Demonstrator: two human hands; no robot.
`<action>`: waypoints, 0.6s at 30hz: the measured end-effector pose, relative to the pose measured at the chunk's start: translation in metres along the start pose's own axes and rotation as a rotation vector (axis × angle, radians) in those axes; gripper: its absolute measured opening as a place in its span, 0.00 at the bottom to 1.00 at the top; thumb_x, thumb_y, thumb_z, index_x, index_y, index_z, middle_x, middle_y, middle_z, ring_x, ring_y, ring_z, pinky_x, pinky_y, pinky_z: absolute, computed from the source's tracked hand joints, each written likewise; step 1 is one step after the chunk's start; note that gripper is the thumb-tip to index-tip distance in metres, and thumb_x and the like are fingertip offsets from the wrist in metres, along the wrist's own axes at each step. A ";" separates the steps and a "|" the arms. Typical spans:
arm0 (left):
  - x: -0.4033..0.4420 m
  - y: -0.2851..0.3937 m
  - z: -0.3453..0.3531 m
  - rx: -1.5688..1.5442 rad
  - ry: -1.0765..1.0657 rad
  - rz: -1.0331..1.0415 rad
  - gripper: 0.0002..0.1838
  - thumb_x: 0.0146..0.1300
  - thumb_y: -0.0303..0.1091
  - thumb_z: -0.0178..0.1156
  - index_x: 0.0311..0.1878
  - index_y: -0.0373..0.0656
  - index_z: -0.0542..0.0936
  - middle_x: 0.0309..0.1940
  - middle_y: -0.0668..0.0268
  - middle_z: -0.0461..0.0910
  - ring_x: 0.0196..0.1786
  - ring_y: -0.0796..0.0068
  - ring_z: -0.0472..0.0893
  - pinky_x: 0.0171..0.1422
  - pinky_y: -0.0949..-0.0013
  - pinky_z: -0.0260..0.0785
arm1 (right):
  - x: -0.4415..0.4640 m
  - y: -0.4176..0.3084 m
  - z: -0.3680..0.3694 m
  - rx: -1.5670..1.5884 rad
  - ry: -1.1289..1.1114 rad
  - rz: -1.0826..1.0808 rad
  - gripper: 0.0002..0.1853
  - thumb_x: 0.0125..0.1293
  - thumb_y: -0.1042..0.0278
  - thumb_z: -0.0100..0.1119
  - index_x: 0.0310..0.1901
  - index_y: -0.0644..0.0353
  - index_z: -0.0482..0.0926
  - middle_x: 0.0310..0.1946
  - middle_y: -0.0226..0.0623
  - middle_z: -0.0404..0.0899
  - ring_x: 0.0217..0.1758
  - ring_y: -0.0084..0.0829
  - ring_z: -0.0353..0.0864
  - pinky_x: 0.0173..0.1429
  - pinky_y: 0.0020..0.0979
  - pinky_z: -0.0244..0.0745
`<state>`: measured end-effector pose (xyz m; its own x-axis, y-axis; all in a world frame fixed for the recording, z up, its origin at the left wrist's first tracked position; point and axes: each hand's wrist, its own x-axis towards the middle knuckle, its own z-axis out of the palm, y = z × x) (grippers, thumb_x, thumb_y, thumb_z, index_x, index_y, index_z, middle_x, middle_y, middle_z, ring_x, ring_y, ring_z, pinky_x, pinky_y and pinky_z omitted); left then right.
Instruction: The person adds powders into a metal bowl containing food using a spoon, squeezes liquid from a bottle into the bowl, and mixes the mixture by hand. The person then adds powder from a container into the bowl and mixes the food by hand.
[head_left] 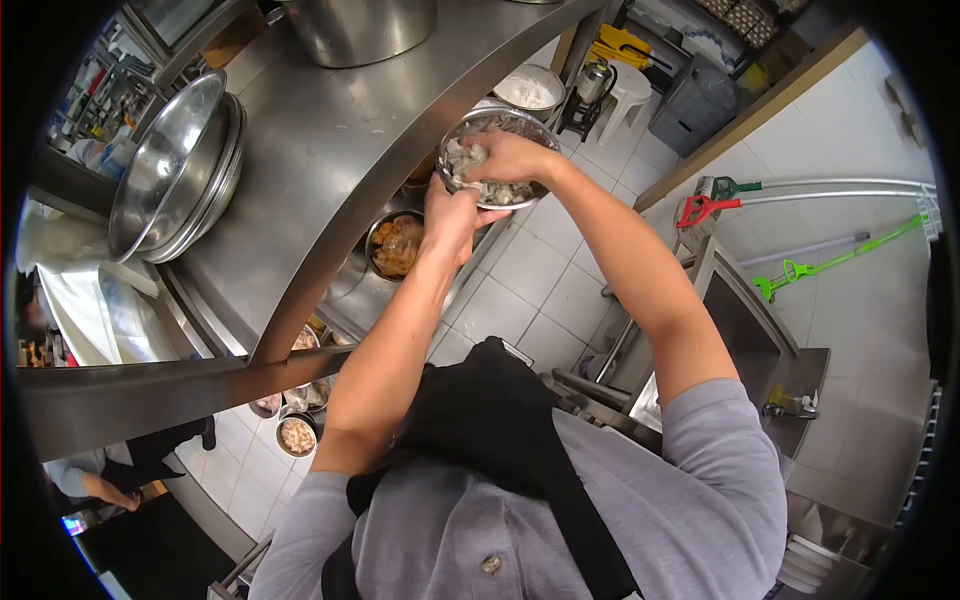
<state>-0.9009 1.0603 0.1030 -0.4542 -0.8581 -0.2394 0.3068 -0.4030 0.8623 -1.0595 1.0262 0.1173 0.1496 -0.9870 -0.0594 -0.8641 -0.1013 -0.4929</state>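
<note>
A round metal bowl point(556, 148) holds wet, greyish, translucent pieces that look like raw shrimp point(512, 192). My left hand point(455, 215) grips the bowl's near rim from below, fingers under it and thumb at the edge. Inside the bowl, my right hand point(510, 160) is closed around a clump of the shrimp; its fingertips are partly hidden among them. Below and left of the bowl, a pan of orange-brown food point(397, 245) sits on a lower metal shelf. Behind it stands a bowl of white powder point(530, 90).
A curved steel counter point(330, 140) runs along the left, with stacked metal bowls point(180, 170) and a large pot point(360, 30). Bowls of food point(297, 436) stand lower left, near another person point(100, 475). Brooms point(710, 205) lean at right beside a sink point(750, 330).
</note>
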 end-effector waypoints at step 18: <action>-0.004 -0.011 0.002 0.048 0.047 -0.044 0.27 0.62 0.17 0.43 0.66 0.36 0.64 0.57 0.49 0.74 0.51 0.55 0.83 0.43 0.59 0.87 | -0.008 0.001 0.003 -0.280 -0.212 0.116 0.47 0.45 0.59 0.74 0.69 0.62 0.66 0.59 0.61 0.74 0.64 0.53 0.74 0.68 0.41 0.70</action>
<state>-0.9045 1.0689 0.0951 -0.4259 -0.8545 -0.2973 0.2465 -0.4258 0.8706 -1.0599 1.0341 0.1143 0.1133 -0.9491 -0.2940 -0.9748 -0.0490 -0.2177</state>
